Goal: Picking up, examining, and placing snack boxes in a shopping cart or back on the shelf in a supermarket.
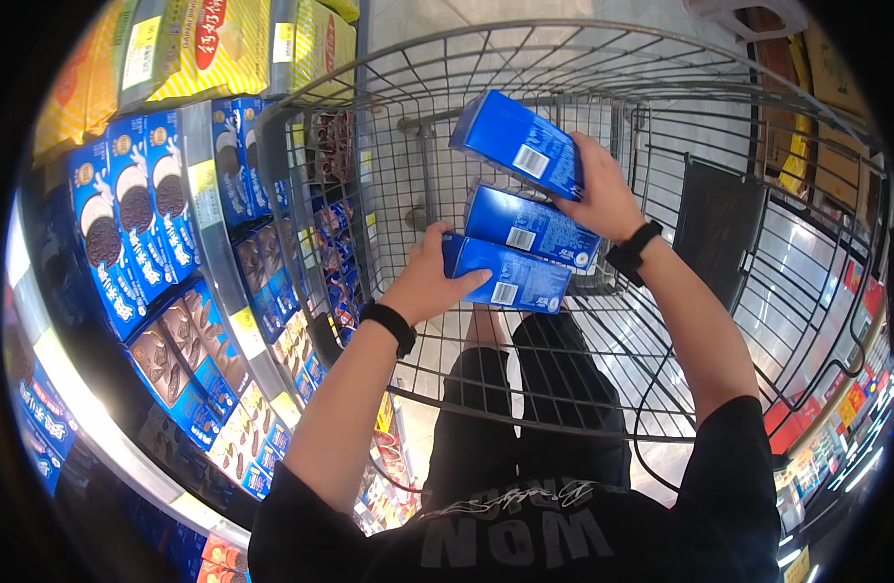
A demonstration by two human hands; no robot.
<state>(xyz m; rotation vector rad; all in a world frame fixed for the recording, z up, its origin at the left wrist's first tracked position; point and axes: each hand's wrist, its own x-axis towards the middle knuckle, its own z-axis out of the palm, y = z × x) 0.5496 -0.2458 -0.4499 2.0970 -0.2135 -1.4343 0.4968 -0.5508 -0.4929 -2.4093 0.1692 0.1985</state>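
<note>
Three blue cookie boxes are over the wire shopping cart (490, 408) before me, their barcoded sides up. My left hand (436, 280) grips the left end of the nearest blue box (523, 280), its thumb across the printed side. The right hand (603, 193) holds the farthest blue box (519, 142) by its right end, that box slanting up to the left. Between these two is the middle blue box (527, 226), close against the nearest one. Whether the boxes rest on the basket floor, I cannot tell. Both wrists wear black bands.
To my left, store shelves hold blue sandwich-cookie boxes (133, 211), brown-and-blue boxes (188, 350) and yellow biscuit bags (214, 47). Price tags line the shelf edge (206, 189). A dark panel (720, 226) is on the cart's right side. A pale plastic stool (749, 18) stands far right.
</note>
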